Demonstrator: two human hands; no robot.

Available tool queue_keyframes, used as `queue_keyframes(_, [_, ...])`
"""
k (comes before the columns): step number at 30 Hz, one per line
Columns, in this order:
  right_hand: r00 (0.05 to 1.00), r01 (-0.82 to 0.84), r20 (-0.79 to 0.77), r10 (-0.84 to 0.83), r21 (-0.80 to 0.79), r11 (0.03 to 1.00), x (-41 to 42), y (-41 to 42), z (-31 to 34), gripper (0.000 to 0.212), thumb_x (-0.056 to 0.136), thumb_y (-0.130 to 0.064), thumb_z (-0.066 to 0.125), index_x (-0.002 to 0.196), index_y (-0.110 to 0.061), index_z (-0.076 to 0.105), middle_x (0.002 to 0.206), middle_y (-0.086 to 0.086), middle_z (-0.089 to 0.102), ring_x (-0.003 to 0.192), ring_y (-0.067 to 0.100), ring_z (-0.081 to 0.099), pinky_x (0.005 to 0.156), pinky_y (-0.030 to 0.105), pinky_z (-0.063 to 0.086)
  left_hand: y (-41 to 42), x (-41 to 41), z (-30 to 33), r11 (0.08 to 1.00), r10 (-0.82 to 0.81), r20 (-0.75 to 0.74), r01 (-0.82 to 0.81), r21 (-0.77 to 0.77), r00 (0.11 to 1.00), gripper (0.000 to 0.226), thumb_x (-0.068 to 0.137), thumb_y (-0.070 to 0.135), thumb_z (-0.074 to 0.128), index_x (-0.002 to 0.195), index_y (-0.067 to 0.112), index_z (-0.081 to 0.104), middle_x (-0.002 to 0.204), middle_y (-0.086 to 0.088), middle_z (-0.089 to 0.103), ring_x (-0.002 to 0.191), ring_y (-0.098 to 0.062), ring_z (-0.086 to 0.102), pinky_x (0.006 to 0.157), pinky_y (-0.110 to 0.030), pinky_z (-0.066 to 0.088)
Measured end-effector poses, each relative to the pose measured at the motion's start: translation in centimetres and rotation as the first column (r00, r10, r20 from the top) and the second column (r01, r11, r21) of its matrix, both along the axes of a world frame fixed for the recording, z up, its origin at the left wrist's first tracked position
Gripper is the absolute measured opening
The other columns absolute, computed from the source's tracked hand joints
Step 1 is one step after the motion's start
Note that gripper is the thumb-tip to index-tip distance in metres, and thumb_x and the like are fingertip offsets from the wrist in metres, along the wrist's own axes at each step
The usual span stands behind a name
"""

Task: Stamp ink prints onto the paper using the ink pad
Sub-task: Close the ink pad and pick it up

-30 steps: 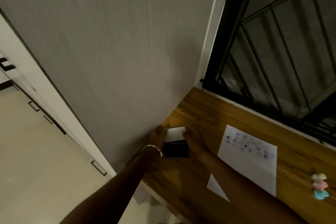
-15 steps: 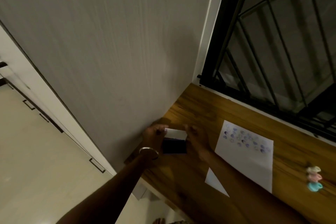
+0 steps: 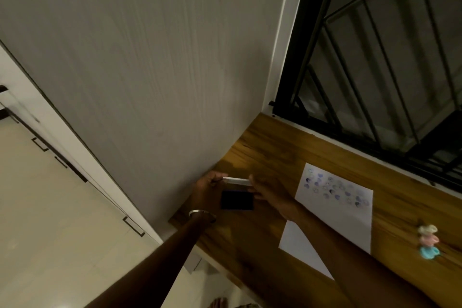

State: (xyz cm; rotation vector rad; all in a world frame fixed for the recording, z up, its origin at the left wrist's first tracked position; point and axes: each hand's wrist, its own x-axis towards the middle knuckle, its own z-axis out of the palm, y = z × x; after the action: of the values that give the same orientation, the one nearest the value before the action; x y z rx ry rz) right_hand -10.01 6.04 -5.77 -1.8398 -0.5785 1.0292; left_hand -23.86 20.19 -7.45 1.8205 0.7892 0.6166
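Note:
The dark ink pad (image 3: 237, 200) lies on the wooden desk (image 3: 275, 147) close to the wall. Its white lid (image 3: 236, 181) stands hinged up, nearly edge-on. My left hand (image 3: 208, 191) holds the lid's left end, and my right hand (image 3: 268, 189) pinches its right end. To the right lies the white paper (image 3: 342, 217), with several blue and purple prints across its far half. My right forearm crosses the sheet's near corner.
Small pastel stamps (image 3: 428, 241), cream, pink and blue, sit in a row at the desk's right. A grey wall panel (image 3: 150, 70) rises on the left. A black barred window (image 3: 375, 57) runs along the desk's far edge.
The lid has tipped from lying open and flat to standing nearly edge-on over the pad. Both hands stayed on its ends. The view shifted slightly.

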Motion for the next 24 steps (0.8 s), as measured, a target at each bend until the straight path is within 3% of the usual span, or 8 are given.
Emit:
queue_keyframes(2, [1.000, 0.001, -0.027, 0.000, 0.039, 0.999, 0.2, -0.1, 0.2, 0.025, 0.086, -0.052, 0.057, 0.094, -0.031, 0.068, 0.110, 0.000, 0.069, 0.098, 0.008, 0.066, 0.073, 0.016, 0.054, 0.1, -0.1, 0.1, 1.000, -0.029, -0.030, 0.029, 0.012, 0.999, 0.015, 0.073, 0.038, 0.055, 0.078, 0.046, 0.066, 0.083, 0.017, 0.069, 0.083, -0.013, 0.068, 0.076, -0.027, 0.055])
queue_keyframes(5, [0.999, -0.046, -0.013, 0.047, 0.076, 0.996, 0.5, -0.5, 0.1, 0.027, 0.089, -0.039, 0.062, 0.112, -0.027, 0.067, 0.118, 0.001, 0.066, 0.109, 0.012, 0.062, 0.091, 0.026, 0.053, 0.2, -0.8, -0.1, 0.979, -0.099, -0.139, 0.121, 0.163, 0.985, 0.017, 0.079, 0.026, 0.061, 0.081, 0.043, 0.063, 0.084, 0.016, 0.067, 0.083, -0.010, 0.067, 0.071, -0.020, 0.051])
queue_keyframes(9, [0.993, -0.113, 0.024, 0.111, 0.073, 0.991, 0.4, -1.2, -0.1, 0.038, 0.088, -0.023, 0.067, 0.125, -0.025, 0.061, 0.125, -0.003, 0.061, 0.115, 0.011, 0.057, 0.099, 0.030, 0.051, 0.0, -1.0, -0.4, 0.918, -0.227, -0.289, 0.303, 0.255, 0.930, 0.035, 0.079, 0.020, 0.074, 0.113, 0.016, 0.065, 0.116, -0.004, 0.067, 0.108, -0.024, 0.062, 0.092, -0.035, 0.050])
queue_keyframes(11, [0.990, -0.137, 0.054, 0.133, 0.076, 0.988, 0.2, -1.3, -0.3, 0.044, 0.087, -0.018, 0.068, 0.129, -0.022, 0.057, 0.130, -0.001, 0.058, 0.120, 0.013, 0.054, 0.102, 0.033, 0.049, -0.3, -1.0, -0.1, 0.903, -0.264, -0.383, 0.366, 0.224, 0.886, 0.051, 0.079, 0.032, 0.074, 0.126, 0.018, 0.059, 0.131, -0.001, 0.059, 0.121, -0.019, 0.054, 0.099, -0.023, 0.042])
queue_keyframes(14, [0.987, -0.152, 0.062, 0.146, 0.098, 0.983, -0.2, -1.3, -0.6, 0.049, 0.086, -0.010, 0.069, 0.132, -0.017, 0.054, 0.134, 0.001, 0.055, 0.124, 0.015, 0.051, 0.104, 0.033, 0.048, -0.6, -1.1, 0.1, 0.902, -0.292, -0.394, 0.388, 0.189, 0.872, 0.054, 0.083, 0.032, 0.071, 0.132, 0.016, 0.054, 0.138, -0.001, 0.054, 0.127, -0.017, 0.049, 0.087, 0.010, 0.023])
queue_keyframes(16, [0.986, -0.153, 0.086, 0.145, 0.095, 0.984, -0.2, -1.3, -1.0, 0.050, 0.085, -0.008, 0.069, 0.132, -0.018, 0.053, 0.135, 0.000, 0.055, 0.126, 0.015, 0.050, 0.105, 0.034, 0.047, -0.8, -1.2, 0.4, 0.898, -0.303, -0.395, 0.399, 0.187, 0.867, 0.053, 0.085, 0.028, 0.069, 0.133, 0.013, 0.052, 0.139, -0.004, 0.052, 0.128, -0.018, 0.048, 0.082, 0.014, 0.018])
queue_keyframes(21, [0.973, -0.185, 0.152, 0.174, 0.059, 0.981, 0.1, -1.4, -2.4, 0.055, 0.082, -0.010, 0.073, 0.131, -0.024, 0.053, 0.130, -0.010, 0.053, 0.127, 0.013, 0.048, 0.105, 0.035, 0.047, -1.0, -1.2, 0.7, 0.871, -0.325, -0.464, 0.452, 0.192, 0.824, 0.060, 0.087, 0.035, 0.066, 0.140, 0.018, 0.044, 0.145, -0.001, 0.045, 0.133, -0.016, 0.041, 0.096, -0.003, 0.022])
queue_keyframes(24, [0.942, -0.215, 0.263, 0.210, -0.010, 0.977, 0.1, -1.4, -3.4, 0.058, 0.080, -0.020, 0.076, 0.131, -0.032, 0.051, 0.130, -0.014, 0.050, 0.127, 0.011, 0.045, 0.103, 0.031, 0.046, -1.0, -1.1, 0.8, 0.867, -0.337, -0.497, 0.470, 0.168, 0.800, 0.066, 0.084, 0.038, 0.068, 0.142, 0.020, 0.041, 0.147, 0.000, 0.043, 0.135, -0.016, 0.040, 0.110, -0.024, 0.031])
